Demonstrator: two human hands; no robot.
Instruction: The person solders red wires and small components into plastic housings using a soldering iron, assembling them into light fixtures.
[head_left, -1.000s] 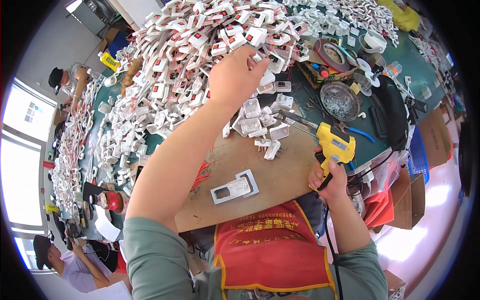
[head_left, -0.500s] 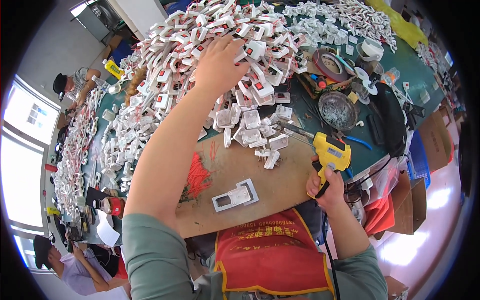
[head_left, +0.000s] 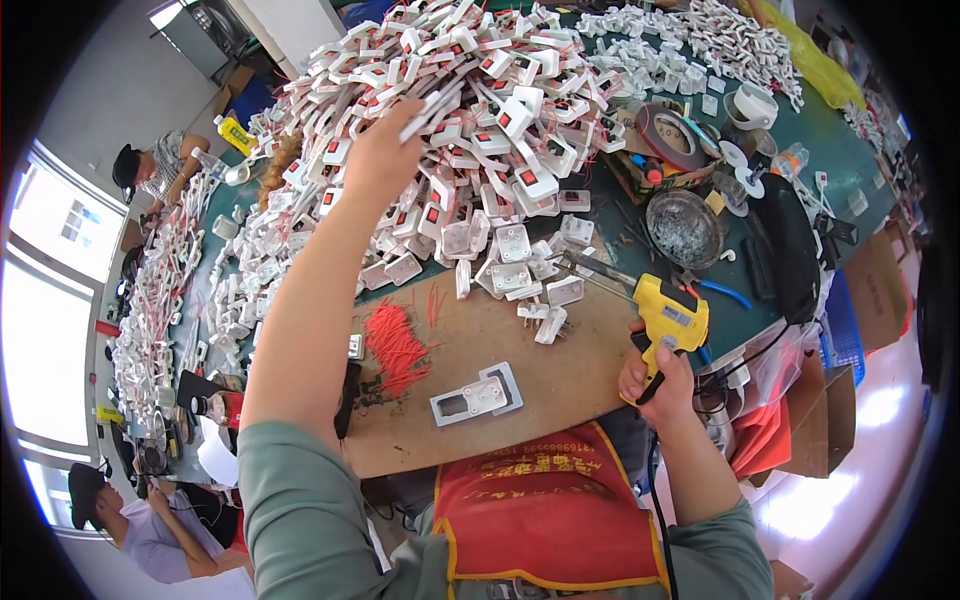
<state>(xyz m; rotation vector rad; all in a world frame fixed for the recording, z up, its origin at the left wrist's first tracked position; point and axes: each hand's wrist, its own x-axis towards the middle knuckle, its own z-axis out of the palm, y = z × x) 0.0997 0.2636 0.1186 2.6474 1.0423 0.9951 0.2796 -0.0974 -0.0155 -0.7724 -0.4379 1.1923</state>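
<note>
My left hand [head_left: 380, 150] is stretched far out over a big heap of white switch parts with red buttons and wires [head_left: 480, 90], its fingers closed on one white part [head_left: 432, 105] at the heap's top. Close to the table's near edge, my right hand [head_left: 655, 375] grips the handle of a yellow soldering gun [head_left: 668, 315], whose metal tip points left toward loose white sockets [head_left: 525, 280]. A grey jig with a white plate in it [head_left: 478, 396] lies on the brown board [head_left: 500, 350], between my arms.
A bunch of short red wires [head_left: 395, 345] lies on the board's left. A round metal dish [head_left: 683, 225], tape rolls [head_left: 668, 135] and a black bag [head_left: 790, 250] stand at the right. Other people [head_left: 150, 170] work at the left side and lower left [head_left: 140, 520].
My left hand has swung left and farther up the heap and closed on a white part. The right hand with the soldering gun has stayed put.
</note>
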